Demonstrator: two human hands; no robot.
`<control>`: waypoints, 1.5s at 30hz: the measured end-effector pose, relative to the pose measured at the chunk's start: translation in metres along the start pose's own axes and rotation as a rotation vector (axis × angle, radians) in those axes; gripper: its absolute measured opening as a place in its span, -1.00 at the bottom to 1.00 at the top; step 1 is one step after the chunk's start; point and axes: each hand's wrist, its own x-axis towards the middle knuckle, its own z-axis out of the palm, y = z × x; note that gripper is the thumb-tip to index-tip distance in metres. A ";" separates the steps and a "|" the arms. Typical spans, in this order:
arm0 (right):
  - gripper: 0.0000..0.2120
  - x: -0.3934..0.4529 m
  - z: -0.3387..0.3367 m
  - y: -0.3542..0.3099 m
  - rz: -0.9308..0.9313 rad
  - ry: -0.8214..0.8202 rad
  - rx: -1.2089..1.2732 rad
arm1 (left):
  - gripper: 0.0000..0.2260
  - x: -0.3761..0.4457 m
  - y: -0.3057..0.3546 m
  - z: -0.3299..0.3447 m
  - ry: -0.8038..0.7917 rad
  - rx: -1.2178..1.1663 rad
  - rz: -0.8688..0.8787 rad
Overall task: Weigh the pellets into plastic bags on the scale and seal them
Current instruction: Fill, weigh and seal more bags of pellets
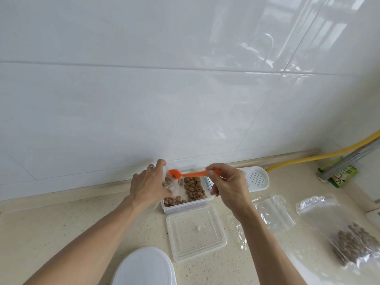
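Right hand pinching the orange spoon by its handle end, bowl reaching leftward from that grip toward the mouth of a small clear bag. Left hand holding that bag open above the near-left corner of the clear tub, fingers curled round the plastic; exact pinch hidden behind the hand. Pellets lying in the tub just below both grips, with what looks like one or two in the spoon bowl. Tub lid flat on the surface nearer the body than the grips. Beyond the right grip, further right, empty bags and one filled bag resting on the surface. White round thing at the bottom edge, possibly the scale, not certain.

Risks, judged from here: spoon tipping before the bowl clears the bag rim, dropping pellets back into the tub or onto the surface; thin bag mouth folding shut under a loose left grip, blocking the pour; filling away from the scale, leaving the weight a guess until checked.
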 end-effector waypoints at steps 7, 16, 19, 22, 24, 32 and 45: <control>-0.92 -0.023 -0.006 -0.018 -0.048 0.051 0.045 | -0.27 -0.016 0.007 -0.017 0.011 -0.024 -0.027; -0.90 -0.084 -0.043 -0.020 0.173 0.384 0.474 | -0.27 -0.074 0.041 -0.039 0.072 -0.083 0.046; -0.92 -0.113 -0.055 0.002 0.309 0.433 0.613 | -0.30 -0.106 0.057 -0.035 0.165 -0.054 0.155; -0.96 -0.149 -0.061 0.039 0.444 0.508 0.628 | -0.31 -0.136 0.073 -0.025 0.150 -0.032 0.241; -0.93 -0.175 -0.060 0.067 0.530 0.554 0.620 | -0.32 -0.153 0.084 -0.021 0.151 -0.008 0.300; -0.96 -0.258 -0.029 0.147 0.793 0.713 0.663 | -0.21 -0.190 0.101 -0.008 0.097 -0.046 0.467; -0.63 -0.236 -0.039 0.095 0.505 0.588 -0.147 | -0.14 -0.192 0.104 -0.002 0.038 -0.149 0.484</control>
